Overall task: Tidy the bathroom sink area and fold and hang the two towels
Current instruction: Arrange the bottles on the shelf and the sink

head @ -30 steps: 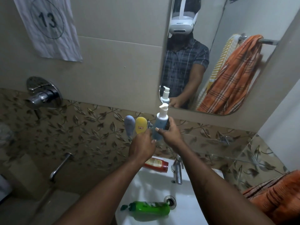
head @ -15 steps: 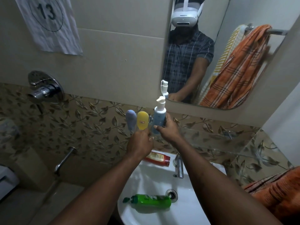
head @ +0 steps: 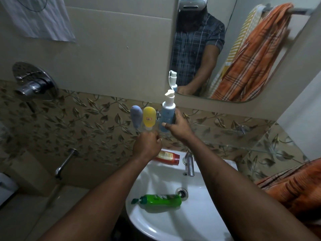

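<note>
Right hand (head: pixel 177 130) wraps the pale-blue plastic pump bottle (head: pixel 167 115); settle it upright just beside the yellow squeeze tube (head: pixel 149 117); left hand (head: pixel 147 146) curls below that tube, hold unclear

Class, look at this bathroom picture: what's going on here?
A person is tidying at the sink. The right hand grips an upright blue pump bottle. The left hand is curled just below two tubes; whether it holds them is unclear. A green bottle lies in the sink, a red bottle on its rim.
</note>
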